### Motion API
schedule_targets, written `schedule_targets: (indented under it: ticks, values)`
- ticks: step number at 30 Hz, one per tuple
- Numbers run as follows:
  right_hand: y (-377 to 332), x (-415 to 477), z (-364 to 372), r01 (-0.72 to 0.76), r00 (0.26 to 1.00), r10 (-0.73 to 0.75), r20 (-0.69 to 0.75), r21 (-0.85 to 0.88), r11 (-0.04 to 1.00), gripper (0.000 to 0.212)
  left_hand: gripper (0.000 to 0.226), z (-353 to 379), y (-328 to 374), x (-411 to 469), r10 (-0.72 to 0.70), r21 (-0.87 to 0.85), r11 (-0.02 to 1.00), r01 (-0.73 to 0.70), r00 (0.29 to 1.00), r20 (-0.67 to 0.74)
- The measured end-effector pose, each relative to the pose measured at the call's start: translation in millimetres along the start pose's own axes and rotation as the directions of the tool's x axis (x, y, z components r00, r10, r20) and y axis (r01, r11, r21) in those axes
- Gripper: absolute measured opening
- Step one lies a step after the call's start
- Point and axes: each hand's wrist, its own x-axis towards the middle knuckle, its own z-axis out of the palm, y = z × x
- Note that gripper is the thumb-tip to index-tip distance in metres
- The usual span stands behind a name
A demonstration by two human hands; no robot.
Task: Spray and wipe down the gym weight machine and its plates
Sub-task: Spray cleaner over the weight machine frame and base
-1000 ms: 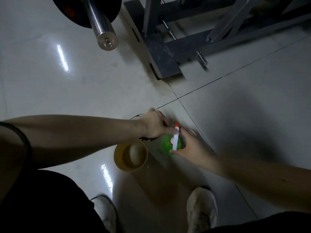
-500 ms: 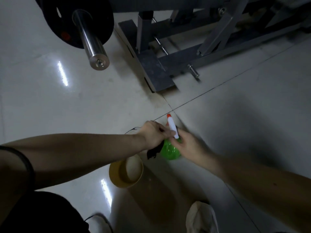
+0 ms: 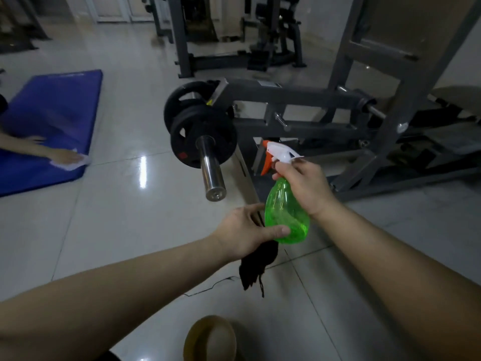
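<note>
Spray bottle (image 3: 286,212) hangs clasped by right grip (image 3: 304,186); left grip (image 3: 247,230) apparently clutches black cloth (image 3: 256,267).

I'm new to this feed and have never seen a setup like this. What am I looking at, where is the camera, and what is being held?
There is no robot here. The single view comes from a camera worn on a person's head, looking forward and down, so both arms reaching in from below are that person's own. The right hand grips the neck of a green spray bottle. Its nozzle points left toward the black weight plates on the steel bar of the grey weight machine. The left hand holds a black cloth, thumb against the bottle. On the tiled floor stands a yellowish tub. Far left, another person's hand wipes a blue mat.
</note>
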Motion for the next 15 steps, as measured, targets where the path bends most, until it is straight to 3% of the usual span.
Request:
schedule_targets:
  ticks: [3,6,9,12,15]
  values:
    - [-3,10,12,-0.057,0.995,0.052,0.082,0.057,0.997,0.021,0.066,3,-18,1,-0.033,-0.101,0.994,0.035,0.999,0.021]
    - [12,8,19,-0.125,0.982,0.109,0.152,0.103,0.987,0.031,0.068,14,-39,0,-0.03,-0.139,0.99,0.032,0.999,0.021]
    - [26,3,18,-0.094,0.96,0.098,0.262,-0.025,0.995,0.03,0.069,29,-57,-7,-0.024,-0.127,0.991,0.03,0.999,0.042]
    - [38,-3,19,-0.048,0.947,0.083,0.309,-0.119,0.992,0.06,0.067,43,-68,-12,-0.051,-0.123,0.991,0.06,0.996,0.08]
    - [37,-4,23,-0.025,0.948,0.079,0.308,-0.174,0.984,0.073,0.055,51,-67,-12,-0.032,-0.173,0.984,0.042,0.998,0.059]
